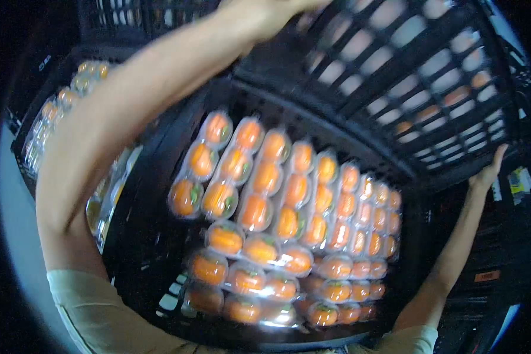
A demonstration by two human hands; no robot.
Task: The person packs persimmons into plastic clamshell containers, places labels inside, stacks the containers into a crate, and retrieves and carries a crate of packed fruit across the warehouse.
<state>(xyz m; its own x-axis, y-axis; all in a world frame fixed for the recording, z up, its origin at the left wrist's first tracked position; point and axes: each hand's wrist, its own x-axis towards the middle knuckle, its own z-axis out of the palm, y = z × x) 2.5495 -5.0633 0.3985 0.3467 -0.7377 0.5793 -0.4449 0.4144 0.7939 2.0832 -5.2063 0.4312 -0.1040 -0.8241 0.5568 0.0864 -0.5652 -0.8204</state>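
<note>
A black slatted crate (419, 88) is tilted up at the upper right, held between my two hands. My left hand (304, 5) is at its upper left corner, cut off by the frame's top edge, its fingers out of sight. At the crate's lower right corner is my right hand (489, 171), with one digit pointing up and the others hidden behind the rim. Below lies a larger black crate (153, 236) with rows of clear plastic packs of orange fruit (265, 177), some standing in columns and some lying across the near side.
At the left, another black crate (26, 159) holds clear packs of small orange and greenish fruit (59, 112). More black slatted crates (141, 17) stand at the top left. Dark stacked crates with an orange label (487, 275) are at the right.
</note>
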